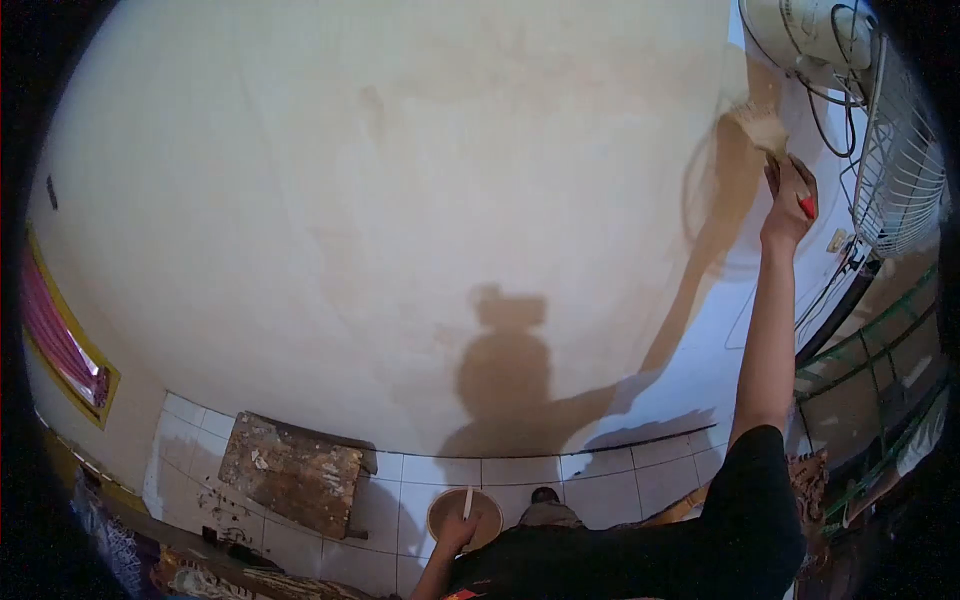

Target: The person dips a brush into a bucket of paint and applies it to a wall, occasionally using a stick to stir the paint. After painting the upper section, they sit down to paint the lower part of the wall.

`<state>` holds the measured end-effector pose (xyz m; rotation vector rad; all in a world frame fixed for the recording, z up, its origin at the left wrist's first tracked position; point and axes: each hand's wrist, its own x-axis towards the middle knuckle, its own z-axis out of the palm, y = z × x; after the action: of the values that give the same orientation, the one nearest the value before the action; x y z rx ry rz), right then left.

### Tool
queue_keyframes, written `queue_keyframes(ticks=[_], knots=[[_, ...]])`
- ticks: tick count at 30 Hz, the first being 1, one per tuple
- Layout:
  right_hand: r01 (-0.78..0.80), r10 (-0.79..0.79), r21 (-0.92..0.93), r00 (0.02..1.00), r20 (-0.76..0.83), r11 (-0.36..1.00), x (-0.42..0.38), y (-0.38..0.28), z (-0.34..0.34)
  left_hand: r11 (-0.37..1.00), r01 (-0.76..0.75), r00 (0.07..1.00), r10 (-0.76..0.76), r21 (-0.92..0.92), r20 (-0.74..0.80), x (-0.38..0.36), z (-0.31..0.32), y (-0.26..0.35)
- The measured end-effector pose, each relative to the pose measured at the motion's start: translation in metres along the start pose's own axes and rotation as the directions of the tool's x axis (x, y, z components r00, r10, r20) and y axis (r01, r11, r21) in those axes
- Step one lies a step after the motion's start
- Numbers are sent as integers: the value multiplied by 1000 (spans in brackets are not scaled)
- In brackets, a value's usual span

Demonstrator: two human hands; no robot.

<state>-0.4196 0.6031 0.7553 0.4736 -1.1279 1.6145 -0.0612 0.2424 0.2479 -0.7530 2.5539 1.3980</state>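
My right hand (pixel 790 205) is raised at the upper right, its fingers wrapped round the handle of a wide paintbrush (pixel 762 132). The brush's pale bristles lie against the wall (pixel 400 200), where a cream area meets a whiter one. A red patch of the handle shows at the palm. Low in the view, my left hand (pixel 458 530) is closed at a round bucket (pixel 436 512). A thin pale stick (pixel 468 503) stands up from that hand, over the bucket's opening. What the bucket holds is hard to make out.
A wall fan (pixel 900 170) with dangling cables hangs close to the right hand. Below it are a socket (pixel 837 240) and a green metal frame (pixel 870 350). A stained wooden bench (pixel 290 475) stands on the tiles, lower left. A window (pixel 70 330) is at far left.
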Motion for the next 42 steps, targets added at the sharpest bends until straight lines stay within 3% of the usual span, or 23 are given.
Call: queue_keyframes(ticks=[4, 7, 9, 11, 12, 13, 17, 19, 21, 23, 26, 31, 32, 33, 34, 35, 36, 37, 39, 40, 42], knots=[[81, -75, 106, 995, -62, 991, 20, 7, 22, 993, 114, 990, -117, 41, 76, 1, -3, 5], [39, -17, 171, 992, -127, 985, 20, 33, 20, 988, 127, 989, -119, -88, 87, -1, -10, 12], [119, -127, -60, 979, -161, 991, -16, 41, 9, 980, 172, 980, -161, -98, 118, -4, -15, 15], [-106, 115, 59, 977, -178, 993, -67, 74, -27, 978, 197, 972, -186, -70, 142, -5, -25, 32], [-170, 167, 2, 964, -207, 985, -97, 67, -37, 974, 219, 965, -210, -49, 155, -9, -26, 35], [-235, 217, -49, 948, -235, 971, -124, 60, -41, 957, 274, 953, -257, -94, 157, 12, 0, -7], [-419, 396, -20, 872, -288, 908, -163, 52, -64, 954, 285, 949, -268, -93, 165, -2, -21, 32], [-264, 234, -102, 943, -237, 959, -144, 54, -64, 989, 68, 997, -62, -131, 45, -12, -23, 40], [-185, 176, -4, 944, -278, 983, -117, 23, -29, 990, 136, 981, -129, -37, 148, 9, -3, 0], [-45, 54, 50, 976, -212, 998, -88, 13, -11, 983, 184, 968, -181, -4, 174, 2, -6, 8], [-51, 63, 65, 978, -199, 997, -74, 23, 4, 976, 218, 958, -211, -11, 194, 4, -5, 4], [-263, 245, -39, 936, -251, 964, -160, 80, -47, 977, 213, 966, -214, 16, 149, -3, -11, 19], [-339, 321, -22, 906, -275, 940, -189, 84, -61, 980, 185, 977, -176, -72, 120, -7, -16, 31], [-377, 332, -137, 904, -269, 916, -219, 99, -83, 975, 154, 986, -142, -159, 86, -13, -17, 35], [-406, 344, -249, 903, -260, 879, -247, 113, -105, 955, 259, 963, -244, -142, 115, -2, -5, 12], [-473, 405, -185, 859, -313, 861, -273, 115, -117, 953, 273, 958, -256, -133, 128, -1, -6, 12], [-536, 466, -119, 808, -361, 836, -295, 112, -124, 982, 187, 979, -188, 20, 82, -3, -9, 20], [-555, 486, -132, 801, -348, 821, -310, 108, -132, 998, 47, 999, -48, -40, -25, -1, 5, 2], [-660, 556, -105, 698, -451, 744, -332, 105, -144, 983, 170, 975, -157, -73, 154, -5, -3, 20], [-681, 580, -108, 686, -439, 724, -335, 114, -153, 981, 183, 975, -171, -70, 142, -11, -8, 32], [-591, 527, -203, 797, -296, 781, -327, 147, -178, 971, 239, 954, -234, -8, 186, -9, -8, 43]])
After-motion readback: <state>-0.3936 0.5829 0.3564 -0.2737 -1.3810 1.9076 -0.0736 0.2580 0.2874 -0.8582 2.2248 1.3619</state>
